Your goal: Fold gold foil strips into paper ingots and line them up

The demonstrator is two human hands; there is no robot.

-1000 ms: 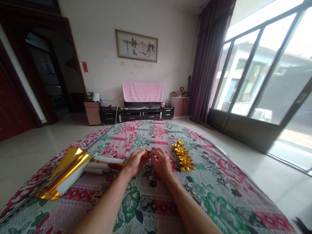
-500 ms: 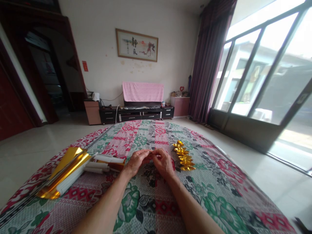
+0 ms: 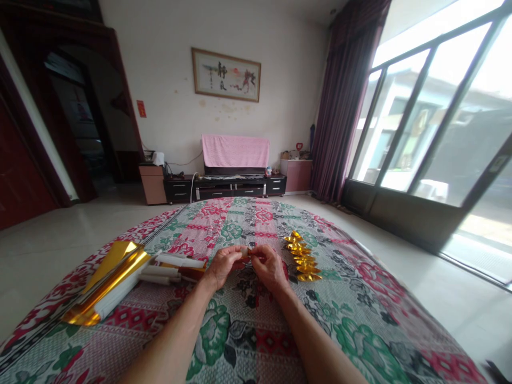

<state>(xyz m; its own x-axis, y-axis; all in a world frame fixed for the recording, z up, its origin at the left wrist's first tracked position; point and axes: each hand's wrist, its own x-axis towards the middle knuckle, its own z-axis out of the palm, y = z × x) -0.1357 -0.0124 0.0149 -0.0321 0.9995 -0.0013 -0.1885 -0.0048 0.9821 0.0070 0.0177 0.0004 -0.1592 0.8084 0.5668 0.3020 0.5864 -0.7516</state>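
Note:
My left hand [image 3: 226, 265] and my right hand [image 3: 269, 263] meet above the middle of the patterned tablecloth [image 3: 240, 330]. Between their fingertips they pinch a small piece of gold foil paper [image 3: 250, 253], mostly covered by the fingers. To the right of my right hand lies a row of several folded gold foil pieces [image 3: 306, 261], pointed at both ends and shaped like ingots. On the left, sheets of gold foil paper [image 3: 120, 277] lie curled, with white undersides. Several white paper rolls [image 3: 160, 273] sit between those sheets and my left hand.
The table's rounded far edge faces a low black TV cabinet [image 3: 232, 191]. A pink cloth [image 3: 236, 151] drapes over a screen on it. Glass doors [image 3: 416, 122] and a purple curtain [image 3: 336, 106] stand at the right. A dark doorway [image 3: 76, 117] is at the left.
Both hands stay in nearly the same place. The fingers have shifted slightly, and a bit more of the gold foil shows between them. The camera view has moved a little.

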